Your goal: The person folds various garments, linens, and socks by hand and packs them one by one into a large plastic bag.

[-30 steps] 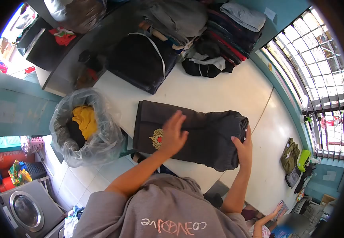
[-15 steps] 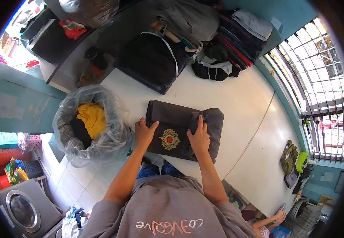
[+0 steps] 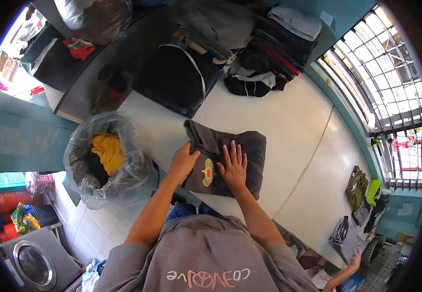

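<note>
A dark grey garment, folded into a block, lies on the white table in front of me. A gold crest with a red centre shows on its left part. My left hand is closed on the garment's left edge, which is lifted and curls inward. My right hand lies flat on the fabric right of the crest, fingers spread.
Left of the table stands a clear plastic bag holding yellow cloth. Folded dark clothes and a clothes stack sit at the back. Another person's hand touches striped cloth. A front-loading washer is lower left.
My left hand has taken hold of the garment's left edge and raised it, bending the crest. My right hand has slid left and flattened on the fabric. Striped cloth now shows by the other person's hand.
</note>
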A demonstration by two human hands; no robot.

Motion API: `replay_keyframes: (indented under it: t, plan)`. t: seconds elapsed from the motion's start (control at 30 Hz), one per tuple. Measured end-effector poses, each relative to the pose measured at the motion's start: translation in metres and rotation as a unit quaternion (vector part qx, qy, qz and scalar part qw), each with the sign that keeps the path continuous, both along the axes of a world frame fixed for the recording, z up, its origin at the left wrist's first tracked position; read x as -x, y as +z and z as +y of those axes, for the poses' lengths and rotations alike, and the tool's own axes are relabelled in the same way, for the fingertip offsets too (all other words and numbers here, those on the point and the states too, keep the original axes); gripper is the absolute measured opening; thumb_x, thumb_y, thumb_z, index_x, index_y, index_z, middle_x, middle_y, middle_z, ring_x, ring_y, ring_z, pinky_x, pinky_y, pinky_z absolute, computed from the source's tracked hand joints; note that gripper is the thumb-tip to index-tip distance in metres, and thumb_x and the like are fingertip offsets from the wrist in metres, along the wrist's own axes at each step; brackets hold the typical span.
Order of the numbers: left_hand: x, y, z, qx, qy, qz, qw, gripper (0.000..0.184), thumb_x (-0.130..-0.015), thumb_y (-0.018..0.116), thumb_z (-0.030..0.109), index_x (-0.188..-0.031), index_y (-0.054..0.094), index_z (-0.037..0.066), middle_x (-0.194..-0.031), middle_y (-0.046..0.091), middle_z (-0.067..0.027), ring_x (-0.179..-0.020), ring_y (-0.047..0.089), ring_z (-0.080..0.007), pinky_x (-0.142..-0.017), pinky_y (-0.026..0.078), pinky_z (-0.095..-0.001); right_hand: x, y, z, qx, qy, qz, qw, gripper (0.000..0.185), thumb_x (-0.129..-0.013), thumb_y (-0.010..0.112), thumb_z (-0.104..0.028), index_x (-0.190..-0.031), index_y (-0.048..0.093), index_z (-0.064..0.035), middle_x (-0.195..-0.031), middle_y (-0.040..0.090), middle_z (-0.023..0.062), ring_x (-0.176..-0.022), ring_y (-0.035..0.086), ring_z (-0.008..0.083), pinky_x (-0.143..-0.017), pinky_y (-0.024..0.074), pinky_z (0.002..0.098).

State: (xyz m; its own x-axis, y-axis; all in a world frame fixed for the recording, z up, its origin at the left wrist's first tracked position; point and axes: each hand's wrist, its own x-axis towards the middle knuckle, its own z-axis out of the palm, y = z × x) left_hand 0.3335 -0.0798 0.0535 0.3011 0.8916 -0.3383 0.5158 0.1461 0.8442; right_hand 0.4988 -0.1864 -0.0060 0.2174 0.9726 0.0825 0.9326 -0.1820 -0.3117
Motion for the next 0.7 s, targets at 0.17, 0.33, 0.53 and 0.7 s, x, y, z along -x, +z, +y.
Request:
replay_keyframes:
  t: [0.17,0.33,0.53,0.7]
  plan:
    - [-0.057,0.043,-0.03,-0.132,-0.156,0.104,0.973,0.029,-0.08,0.057,0.02,-0.1,0.05,-0.001,-0.086,0.058,-0.0271,-0.085,0.055,-0.0435,-0.072,0.044,-0.0468,-0.025,-0.002,-0.001,-0.046,0.0,0.045,0.998,0.05,-0.09,0.045,-0.035,-0.136,0.036,-0.0185,-0.143,0.031,0.0097,-0.133,0.028,0.0268,-0.105,0.0243,0.044]
    - [-0.108,0.038,-0.053,-0.074,-0.235,0.133,0.96,0.041,-0.081,0.056,0.022,-0.112,0.041,0.0,-0.1,0.057,-0.0242,-0.089,0.056,-0.0419,-0.075,0.046,-0.047,-0.107,0.038,-0.031,-0.191,-0.252,0.375,0.872,0.03,-0.09,0.048,-0.018,-0.114,0.053,-0.0021,-0.094,0.06,0.0093,-0.083,0.058,0.0201,-0.073,0.0467,0.0318]
    - [-0.134,0.002,-0.088,-0.058,-0.244,0.13,0.959,0.058,-0.081,0.059,0.037,-0.123,0.039,0.003,-0.12,0.047,-0.0236,-0.099,0.055,-0.0416,-0.083,0.046,-0.0464,-0.112,-0.002,-0.07,0.018,-0.327,0.59,0.738,0.056,-0.081,0.063,-0.038,-0.12,0.045,-0.0019,-0.099,0.056,0.0107,-0.091,0.055,0.0179,-0.079,0.0453,0.0318]
    - [-0.125,0.009,-0.088,-0.024,-0.245,0.18,0.952,0.066,-0.08,0.06,0.04,-0.13,0.036,0.005,-0.123,0.043,-0.0224,-0.099,0.054,-0.0403,-0.083,0.046,-0.0456,-0.056,-0.007,-0.089,0.014,-0.26,0.71,0.654,0.055,-0.084,0.06,-0.037,-0.122,0.04,-0.0034,-0.111,0.055,0.012,-0.098,0.055,0.0187,-0.081,0.0469,0.0351]
